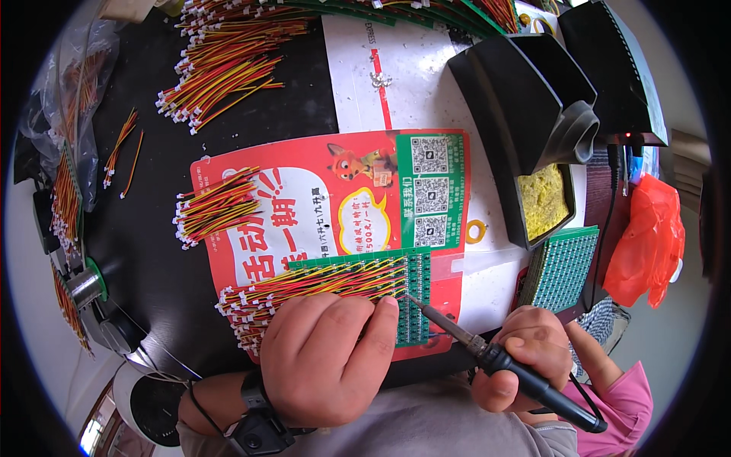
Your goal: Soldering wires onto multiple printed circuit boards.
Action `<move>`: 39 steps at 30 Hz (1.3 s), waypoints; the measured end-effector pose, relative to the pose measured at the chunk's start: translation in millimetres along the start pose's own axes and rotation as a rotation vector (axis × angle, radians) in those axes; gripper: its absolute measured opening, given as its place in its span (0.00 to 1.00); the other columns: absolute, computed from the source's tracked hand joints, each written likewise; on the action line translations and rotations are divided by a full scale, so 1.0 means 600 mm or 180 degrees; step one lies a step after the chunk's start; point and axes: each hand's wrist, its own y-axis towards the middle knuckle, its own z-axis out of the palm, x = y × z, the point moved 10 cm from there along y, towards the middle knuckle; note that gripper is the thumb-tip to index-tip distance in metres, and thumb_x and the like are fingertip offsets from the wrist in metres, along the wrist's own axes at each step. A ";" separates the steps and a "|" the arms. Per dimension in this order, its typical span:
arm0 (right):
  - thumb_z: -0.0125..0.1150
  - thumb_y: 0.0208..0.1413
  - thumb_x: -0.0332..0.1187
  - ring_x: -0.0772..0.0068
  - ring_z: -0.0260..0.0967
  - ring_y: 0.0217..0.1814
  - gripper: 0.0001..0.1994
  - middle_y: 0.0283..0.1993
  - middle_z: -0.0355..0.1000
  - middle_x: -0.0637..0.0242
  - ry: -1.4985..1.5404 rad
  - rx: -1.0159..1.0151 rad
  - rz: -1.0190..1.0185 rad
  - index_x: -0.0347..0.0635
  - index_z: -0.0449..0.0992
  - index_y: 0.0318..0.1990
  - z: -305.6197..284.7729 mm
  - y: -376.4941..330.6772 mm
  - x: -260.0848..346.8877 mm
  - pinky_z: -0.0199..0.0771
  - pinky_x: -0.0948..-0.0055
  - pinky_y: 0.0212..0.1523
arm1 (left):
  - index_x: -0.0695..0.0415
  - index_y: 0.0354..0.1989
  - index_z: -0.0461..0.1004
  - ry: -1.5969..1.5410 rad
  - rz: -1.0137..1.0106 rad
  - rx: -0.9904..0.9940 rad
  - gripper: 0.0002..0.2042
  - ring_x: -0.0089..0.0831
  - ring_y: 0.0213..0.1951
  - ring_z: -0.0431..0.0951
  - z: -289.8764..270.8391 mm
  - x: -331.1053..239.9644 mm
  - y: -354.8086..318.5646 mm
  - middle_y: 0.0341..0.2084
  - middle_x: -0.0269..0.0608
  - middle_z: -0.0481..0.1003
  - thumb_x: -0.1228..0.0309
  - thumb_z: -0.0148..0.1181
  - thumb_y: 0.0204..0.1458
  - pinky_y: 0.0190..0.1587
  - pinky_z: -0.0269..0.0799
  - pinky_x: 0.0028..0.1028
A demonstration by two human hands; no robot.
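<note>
My right hand is closed round a soldering iron, whose tip touches down near a row of pads on a green circuit board panel. Many red, yellow and black wire leads with white connectors lie across that panel. My left hand rests over them with its fingers curled; thumb and index pinch at a lead's end beside the iron tip, and the fingers partly hide the contact. Under the panel is a printed red leaflet, with another small bundle of leads on it.
At the right stand a black iron holder with a yellow sponge, a stack of green panels and a red plastic bag. More leads lie far left. A solder spool is left; another person's pink sleeve shows right.
</note>
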 end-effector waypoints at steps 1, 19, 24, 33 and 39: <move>0.75 0.52 0.35 0.68 0.67 0.22 0.20 0.23 0.68 0.65 0.0000 0.0060 0.0015 0.33 0.70 0.43 0.002 0.000 0.000 0.68 0.70 0.21 | 0.65 0.34 0.81 0.0005 -0.0026 0.0001 0.10 0.33 0.29 0.75 -0.002 -0.001 -0.001 0.27 0.40 0.74 0.78 0.66 0.40 0.26 0.71 0.31; 0.60 0.62 0.41 0.66 0.65 0.24 0.17 0.26 0.66 0.62 -0.0348 -0.0433 -0.0249 0.36 0.68 0.48 -0.020 -0.036 -0.005 0.69 0.67 0.26 | 0.62 0.31 0.80 0.0675 -0.1337 -0.0716 0.07 0.43 0.31 0.77 -0.159 0.154 -0.022 0.29 0.43 0.77 0.83 0.69 0.44 0.35 0.72 0.37; 0.59 0.62 0.41 0.66 0.65 0.23 0.17 0.26 0.67 0.61 -0.0314 -0.0460 -0.0236 0.35 0.68 0.48 -0.018 -0.028 0.000 0.68 0.66 0.26 | 0.63 0.31 0.79 0.0769 -0.1477 -0.0476 0.05 0.45 0.33 0.76 -0.147 0.175 -0.030 0.29 0.45 0.75 0.82 0.67 0.45 0.36 0.73 0.38; 0.60 0.62 0.40 0.65 0.66 0.23 0.17 0.26 0.68 0.62 -0.0288 -0.0406 -0.0299 0.35 0.69 0.48 -0.019 -0.027 -0.001 0.68 0.66 0.26 | 0.64 0.30 0.75 0.0994 -0.1339 -0.0435 0.06 0.45 0.32 0.76 -0.150 0.169 -0.020 0.28 0.46 0.75 0.84 0.65 0.45 0.37 0.72 0.37; 0.63 0.60 0.39 0.65 0.68 0.25 0.17 0.28 0.69 0.62 -0.0245 -0.0297 -0.0224 0.37 0.68 0.49 -0.022 -0.034 -0.004 0.70 0.66 0.28 | 0.63 0.33 0.74 0.0190 -0.1636 -0.0554 0.07 0.36 0.30 0.78 -0.155 0.158 -0.033 0.27 0.43 0.77 0.85 0.62 0.47 0.35 0.72 0.29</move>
